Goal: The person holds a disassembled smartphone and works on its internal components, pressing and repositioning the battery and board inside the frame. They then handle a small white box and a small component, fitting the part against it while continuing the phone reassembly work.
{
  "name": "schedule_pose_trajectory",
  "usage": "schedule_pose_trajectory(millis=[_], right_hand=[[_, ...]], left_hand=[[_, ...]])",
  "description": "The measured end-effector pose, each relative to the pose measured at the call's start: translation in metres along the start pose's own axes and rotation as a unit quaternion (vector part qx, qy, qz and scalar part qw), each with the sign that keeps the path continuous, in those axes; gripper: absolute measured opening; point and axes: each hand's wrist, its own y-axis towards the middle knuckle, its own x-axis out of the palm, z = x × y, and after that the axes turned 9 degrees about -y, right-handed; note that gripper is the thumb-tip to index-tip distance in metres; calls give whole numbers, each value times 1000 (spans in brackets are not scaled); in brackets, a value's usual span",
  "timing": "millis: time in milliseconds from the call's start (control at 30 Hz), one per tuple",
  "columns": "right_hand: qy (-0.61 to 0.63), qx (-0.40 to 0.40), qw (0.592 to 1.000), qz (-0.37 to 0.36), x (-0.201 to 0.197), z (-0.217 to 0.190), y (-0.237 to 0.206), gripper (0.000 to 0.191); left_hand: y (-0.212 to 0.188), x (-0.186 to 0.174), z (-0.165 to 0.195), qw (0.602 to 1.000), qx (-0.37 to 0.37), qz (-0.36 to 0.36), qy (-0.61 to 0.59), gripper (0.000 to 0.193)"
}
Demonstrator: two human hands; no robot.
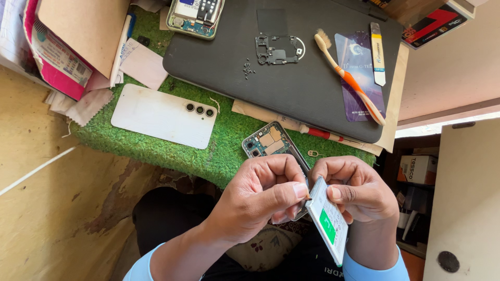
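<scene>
Left hand: the left hand (pixel 260 195) sits low in the centre, fingers curled tight into a near fist, thumb stretched right so its tip presses on the top edge of the white battery (pixel 328 221).
Right hand: the right hand (pixel 359 190) is curled too, fingers folded over, thumb flat on the battery's upper face; both hands pinch it between them.
Battery: a flat white slab with a green label, held above the lap, just in front of the bench edge. Its long axis runs from upper left by the thumbs down to lower right toward the right sleeve, broad face tilted up and left.
Opened phone: the opened phone (pixel 271 143) pokes out behind the left knuckles, camera end aimed up and left, lower part hidden by the hands.
Green mat: the green mat (pixel 172 151) carries a white back cover (pixel 164 115), lying flat, lenses to the right.
Dark pad: the dark pad (pixel 291 88) holds a black bracket (pixel 276 49), tiny screws (pixel 248 67) and an orange toothbrush (pixel 349 78).
</scene>
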Motion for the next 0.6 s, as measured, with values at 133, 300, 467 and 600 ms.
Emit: schedule_pose_trajectory(millis=[133,300,467,600], right_hand=[[31,27,999,-20,2,1,2,29],[44,35,998,-35,1,2,2,31],[44,37,998,-38,1,6,1,32],[69,27,996,-49,2,8,0,30]], left_hand=[[-1,1,-1,1000,-5,-7,-24,15],[-4,2,-2,997,-21,-27,-74,17],[-6,4,-5,988,-40,-46,-139,16],[-7,6,-7,987,-33,-56,-147,20]])
